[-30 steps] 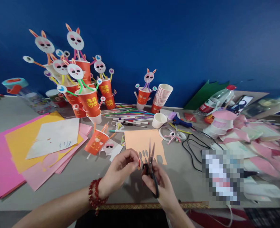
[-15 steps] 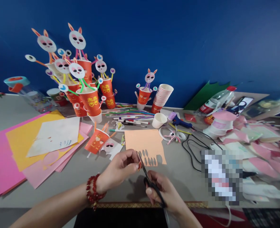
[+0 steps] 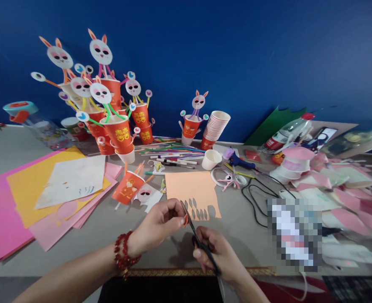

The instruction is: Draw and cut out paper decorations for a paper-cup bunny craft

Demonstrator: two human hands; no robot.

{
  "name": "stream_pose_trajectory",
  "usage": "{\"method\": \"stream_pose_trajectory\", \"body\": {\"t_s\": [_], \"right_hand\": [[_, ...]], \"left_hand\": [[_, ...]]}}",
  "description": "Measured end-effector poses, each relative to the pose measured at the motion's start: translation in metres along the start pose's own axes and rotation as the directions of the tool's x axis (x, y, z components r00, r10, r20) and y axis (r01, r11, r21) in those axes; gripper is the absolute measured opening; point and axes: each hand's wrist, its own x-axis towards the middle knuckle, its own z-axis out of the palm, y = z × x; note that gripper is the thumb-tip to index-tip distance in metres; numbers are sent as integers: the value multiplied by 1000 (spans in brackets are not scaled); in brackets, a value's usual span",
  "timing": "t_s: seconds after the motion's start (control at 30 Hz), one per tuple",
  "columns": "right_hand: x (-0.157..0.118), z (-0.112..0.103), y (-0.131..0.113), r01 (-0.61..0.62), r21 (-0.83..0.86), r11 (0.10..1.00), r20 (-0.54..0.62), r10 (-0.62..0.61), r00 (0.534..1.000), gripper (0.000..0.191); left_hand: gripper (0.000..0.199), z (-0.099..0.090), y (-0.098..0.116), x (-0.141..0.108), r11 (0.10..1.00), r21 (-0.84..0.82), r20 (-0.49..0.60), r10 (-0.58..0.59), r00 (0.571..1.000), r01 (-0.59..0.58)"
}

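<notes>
My left hand (image 3: 160,224), a beaded red bracelet on its wrist, pinches a tiny orange-red paper piece (image 3: 186,219) between thumb and fingertips. Black-handled scissors (image 3: 210,256) are held in my right hand (image 3: 221,253), fingers in the handle loops. Their blades point up and away, right beside the piece; whether they touch it I cannot tell. Beyond both hands lies a peach paper sheet (image 3: 189,185) with several leaf-shaped holes along its near edge. A red paper cup (image 3: 128,188) with straws lies tilted left of it, near a rabbit-face cutout (image 3: 145,193).
Rabbit-faced cup figures (image 3: 118,132) stand at the back left, above stacked coloured papers (image 3: 15,202). Further right are stacked paper cups (image 3: 216,126), markers (image 3: 176,161), a blue glue gun (image 3: 241,162) with a black cord, a bottle (image 3: 280,134) and pink-white paper pieces (image 3: 346,214).
Both hands stay almost in place, still with the paper piece and the scissors. The view has shifted slightly. At the far right edge, a person's hand has moved.
</notes>
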Motion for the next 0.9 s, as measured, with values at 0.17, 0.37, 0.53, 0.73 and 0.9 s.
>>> {"method": "stream_pose_trajectory", "body": {"t_s": [0.17,0.37,0.53,0.73,0.9], "right_hand": [[0,-1,2,11,-4,1000,5,-11,1000,58],[-1,-5,3,22,-45,999,11,-21,1000,58],[0,-10,1,77,-148,986,14,-76,997,58],[0,-11,-4,53,-141,989,-83,-65,994,53],[3,-6,-20,250,-97,963,-220,-265,939,33]], "left_hand": [[20,-1,0,0,1000,10,12,-2,1000,1],[20,-2,2,1,999,38,23,-17,1000,16],[18,-1,4,1,999,50,35,-24,999,22],[12,-2,6,1,995,87,40,-42,998,38],[4,1,9,-1,937,339,54,-108,993,84]]}}
